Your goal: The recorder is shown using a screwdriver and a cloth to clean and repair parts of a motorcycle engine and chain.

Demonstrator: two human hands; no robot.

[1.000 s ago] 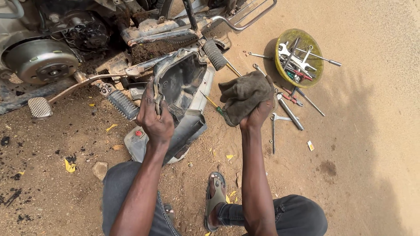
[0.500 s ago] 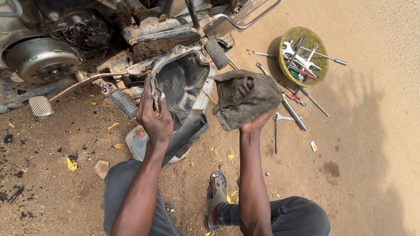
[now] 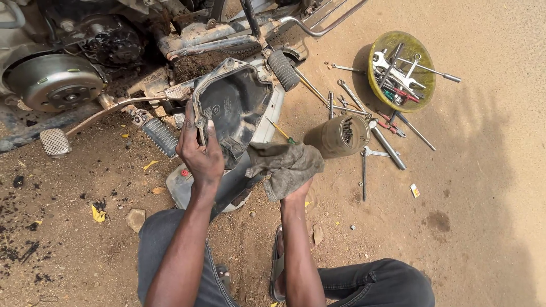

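The engine cover (image 3: 232,105) is a dark, shallow shell, its grimy hollow side turned up, its rim pale and uneven with bolt lugs; the left hand (image 3: 200,152) holds it tilted above the sandy ground (image 3: 483,187), grip clenched on its lower left edge, thumb over the rim. The right hand (image 3: 296,185) has its grip bunched on a dirty grey rag (image 3: 286,163), which sits just beside the cover's lower right edge, perhaps touching it; the view is poor there. Close behind stand the motorbike engine (image 3: 54,85) and a footpeg (image 3: 283,69); a can (image 3: 336,135) lies just right of the rag; beyond it spanners (image 3: 372,133) and a yellow bowl (image 3: 375,85) of tools; open sand lies farther right.
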